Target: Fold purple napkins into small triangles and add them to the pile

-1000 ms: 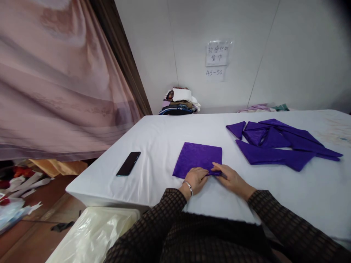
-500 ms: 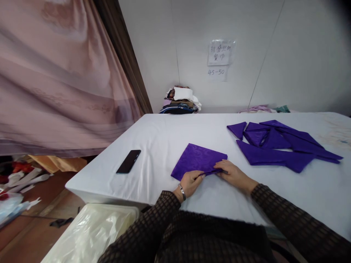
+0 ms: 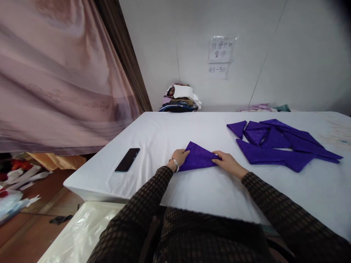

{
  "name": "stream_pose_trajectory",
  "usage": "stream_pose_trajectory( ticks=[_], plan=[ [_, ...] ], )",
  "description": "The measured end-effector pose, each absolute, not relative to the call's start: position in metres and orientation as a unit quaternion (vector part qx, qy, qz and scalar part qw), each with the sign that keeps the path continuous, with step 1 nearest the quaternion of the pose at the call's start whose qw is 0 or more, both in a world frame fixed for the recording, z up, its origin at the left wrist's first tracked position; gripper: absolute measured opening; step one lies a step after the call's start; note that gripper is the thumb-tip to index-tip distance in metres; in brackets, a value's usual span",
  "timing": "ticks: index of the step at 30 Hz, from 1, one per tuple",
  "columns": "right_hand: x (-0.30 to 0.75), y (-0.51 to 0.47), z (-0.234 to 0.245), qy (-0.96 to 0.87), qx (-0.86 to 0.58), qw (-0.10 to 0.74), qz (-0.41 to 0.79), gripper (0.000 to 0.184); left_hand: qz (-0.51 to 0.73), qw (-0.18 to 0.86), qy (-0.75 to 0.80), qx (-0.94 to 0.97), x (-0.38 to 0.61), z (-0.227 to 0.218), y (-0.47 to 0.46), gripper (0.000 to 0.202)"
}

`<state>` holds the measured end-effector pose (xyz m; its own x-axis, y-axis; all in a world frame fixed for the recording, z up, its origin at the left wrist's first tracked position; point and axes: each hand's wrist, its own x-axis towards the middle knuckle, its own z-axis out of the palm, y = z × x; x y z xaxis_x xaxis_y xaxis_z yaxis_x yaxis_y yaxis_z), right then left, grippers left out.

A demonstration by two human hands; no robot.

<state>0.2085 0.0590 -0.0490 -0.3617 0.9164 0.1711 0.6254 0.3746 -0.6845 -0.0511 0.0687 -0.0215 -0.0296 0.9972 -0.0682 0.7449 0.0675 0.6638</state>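
A purple cloth napkin (image 3: 199,158), folded to a rough triangle, lies on the white tablecloth in front of me. At its left edge is my left hand (image 3: 179,157), closed with the thumb on top of the cloth; the fingers beneath are partly hidden. My right hand (image 3: 227,163) pinches the right corner between thumb and fingers. Off to the right, several other purple napkins lie folded, among them a small triangle (image 3: 237,128) and a longer piece (image 3: 268,155) nearest to my right hand.
A black phone (image 3: 127,159) lies on the table (image 3: 153,128) to the left. Against the wall stands a pile of folded cloths (image 3: 181,98). Below the table's left front edge is a plastic-lined bin (image 3: 90,223). A pink curtain (image 3: 63,73) hangs at the left.
The napkin has gone from a wider four-sided shape to a flatter triangle. My left hand has moved up and left to its left edge; my right hand has shifted slightly upward.
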Motion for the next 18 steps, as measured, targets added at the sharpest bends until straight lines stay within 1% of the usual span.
stream_pose_trajectory(
  ticks=[5, 9, 13, 18],
  plan=[
    [0.2, 0.065, -0.047, -0.781, -0.567, 0.202, 0.169, 0.036, 0.17, 0.207, 0.707, 0.655, -0.046, -0.026, 0.088, 0.028],
    [0.196, 0.057, -0.045, -0.792, -0.579, 0.169, 0.093, 0.033, 0.141, 0.175, 0.716, 0.662, -0.043, -0.027, 0.095, 0.027],
    [0.194, 0.054, -0.044, -0.803, -0.575, 0.147, 0.061, 0.031, 0.131, 0.162, 0.715, 0.667, -0.044, -0.026, 0.104, 0.033],
    [0.194, 0.056, -0.045, -0.802, -0.579, 0.135, 0.047, 0.027, 0.115, 0.179, 0.73, 0.649, -0.044, -0.031, 0.114, 0.033]
  ],
)
